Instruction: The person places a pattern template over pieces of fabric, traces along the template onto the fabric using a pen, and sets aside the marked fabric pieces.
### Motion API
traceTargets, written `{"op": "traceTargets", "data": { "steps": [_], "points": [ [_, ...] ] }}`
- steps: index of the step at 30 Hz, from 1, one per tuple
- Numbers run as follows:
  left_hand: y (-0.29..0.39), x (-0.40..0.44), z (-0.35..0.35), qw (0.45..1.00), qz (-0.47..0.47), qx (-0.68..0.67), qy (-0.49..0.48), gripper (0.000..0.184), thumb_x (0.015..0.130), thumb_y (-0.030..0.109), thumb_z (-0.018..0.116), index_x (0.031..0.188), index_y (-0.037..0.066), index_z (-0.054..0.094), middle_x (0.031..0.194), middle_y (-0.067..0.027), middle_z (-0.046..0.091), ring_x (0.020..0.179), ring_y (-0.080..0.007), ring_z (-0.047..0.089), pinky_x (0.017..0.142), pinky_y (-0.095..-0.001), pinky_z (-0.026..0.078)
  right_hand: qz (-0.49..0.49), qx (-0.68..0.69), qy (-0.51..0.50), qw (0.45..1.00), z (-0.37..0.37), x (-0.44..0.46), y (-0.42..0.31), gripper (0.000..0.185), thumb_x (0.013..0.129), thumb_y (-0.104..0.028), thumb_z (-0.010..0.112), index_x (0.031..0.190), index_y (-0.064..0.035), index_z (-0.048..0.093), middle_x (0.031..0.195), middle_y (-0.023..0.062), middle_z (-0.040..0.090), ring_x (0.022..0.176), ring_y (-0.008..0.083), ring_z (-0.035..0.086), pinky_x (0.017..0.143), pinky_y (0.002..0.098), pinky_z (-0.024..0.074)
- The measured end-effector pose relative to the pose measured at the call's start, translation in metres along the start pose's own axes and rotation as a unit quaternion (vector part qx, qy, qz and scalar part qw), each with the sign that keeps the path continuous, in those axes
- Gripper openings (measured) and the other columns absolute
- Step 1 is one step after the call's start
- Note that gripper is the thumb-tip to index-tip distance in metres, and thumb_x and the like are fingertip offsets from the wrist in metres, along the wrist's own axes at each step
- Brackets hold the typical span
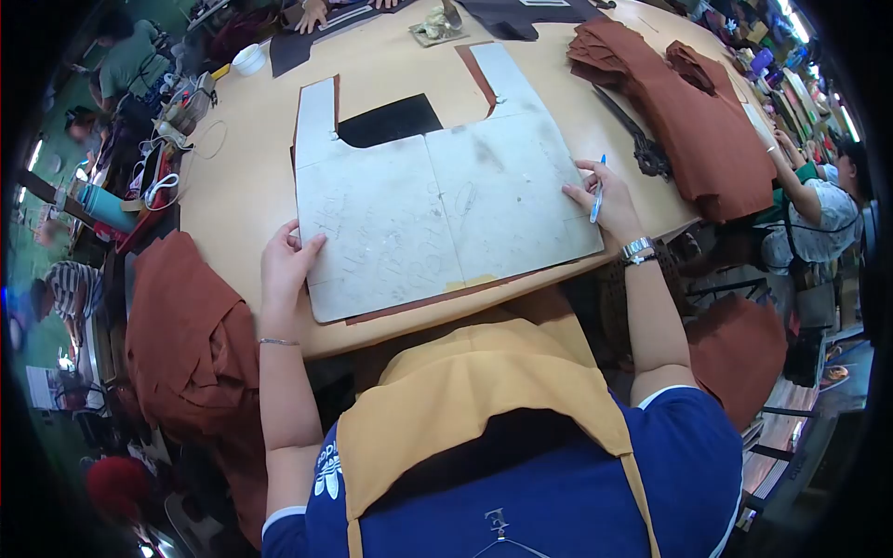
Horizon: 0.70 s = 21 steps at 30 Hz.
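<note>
A pale grey garment pattern template [391, 223] with two straps lies on brown fabric [476, 74], which peeks out along its edges. My left hand [286, 265] pinches the template's left edge, thumb on top. My right hand [612, 205] is at the right edge, its fingers closed round a blue-and-clear pen [597, 200] while the thumb touches the template. The pen stands nearly upright. Inside the neck cut-out a black patch [391, 121] shows on the table.
Dark scissors [646, 153] lie right of the template, beside stacked brown fabric pieces [721, 139]. More brown fabric [191, 325] hangs at the table's left edge. Another person's hands [314, 14] rest on dark cloth [326, 37] at the far side. A white cup [248, 59] stands at the back left.
</note>
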<state>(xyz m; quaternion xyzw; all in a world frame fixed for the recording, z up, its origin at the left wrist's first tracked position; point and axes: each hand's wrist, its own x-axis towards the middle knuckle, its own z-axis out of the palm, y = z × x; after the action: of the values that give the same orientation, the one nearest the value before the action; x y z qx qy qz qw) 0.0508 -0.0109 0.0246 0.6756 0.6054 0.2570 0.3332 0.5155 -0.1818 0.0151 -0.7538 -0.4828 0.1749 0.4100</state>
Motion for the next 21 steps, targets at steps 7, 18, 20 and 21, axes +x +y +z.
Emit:
{"op": "traceTargets", "data": {
  "steps": [7, 18, 20, 21],
  "points": [
    [0.002, 0.000, -0.001, 1.000, 0.004, -0.001, -0.001, 0.055, 0.078, 0.021, 0.078, 0.124, -0.001, 0.059, 0.070, 0.0012, 0.054, 0.061, -0.0076, 0.051, 0.057, -0.0245, 0.045, -0.004, -0.027, 0.011, 1.000, 0.006, 0.006, 0.004, 0.047, 0.075, -0.025, 0.082, 0.114, -0.0047, 0.064, 0.067, -0.0001, 0.054, 0.061, 0.0106, 0.051, 0.059, 0.0272, 0.0445],
    [-0.004, 0.002, -0.002, 0.992, 0.038, 0.118, 0.004, 0.054, 0.079, 0.030, 0.077, 0.121, -0.001, 0.060, 0.077, -0.0001, 0.057, 0.069, -0.0115, 0.057, 0.065, -0.0276, 0.048, 0.056, 0.025, -0.031, 0.998, -0.005, 0.011, 0.003, 0.029, 0.086, -0.021, 0.071, 0.108, -0.0029, 0.064, 0.074, -0.0003, 0.062, 0.061, 0.0075, 0.055, 0.053, 0.0251, 0.0464],
    [-0.037, 0.016, -0.002, 0.997, 0.071, 0.037, -0.008, 0.046, 0.085, 0.024, 0.073, 0.121, -0.001, 0.059, 0.078, 0.0044, 0.051, 0.066, -0.0069, 0.049, 0.061, -0.0236, 0.044, 0.088, 0.120, -0.018, 0.989, -0.007, 0.007, 0.007, 0.022, 0.093, -0.018, 0.062, 0.108, -0.0026, 0.063, 0.078, -0.0005, 0.064, 0.057, 0.0050, 0.053, 0.046, 0.0222, 0.0447],
    [-0.045, 0.022, -0.007, 0.998, 0.050, -0.025, -0.033, 0.045, 0.087, 0.023, 0.072, 0.122, -0.001, 0.059, 0.078, 0.0046, 0.050, 0.066, -0.0062, 0.048, 0.060, -0.0225, 0.043, 0.083, 0.148, -0.005, 0.985, -0.007, 0.005, 0.012, 0.023, 0.092, -0.018, 0.063, 0.110, -0.0027, 0.063, 0.078, -0.0004, 0.064, 0.057, 0.0047, 0.053, 0.046, 0.0222, 0.0447]
  ]
}}
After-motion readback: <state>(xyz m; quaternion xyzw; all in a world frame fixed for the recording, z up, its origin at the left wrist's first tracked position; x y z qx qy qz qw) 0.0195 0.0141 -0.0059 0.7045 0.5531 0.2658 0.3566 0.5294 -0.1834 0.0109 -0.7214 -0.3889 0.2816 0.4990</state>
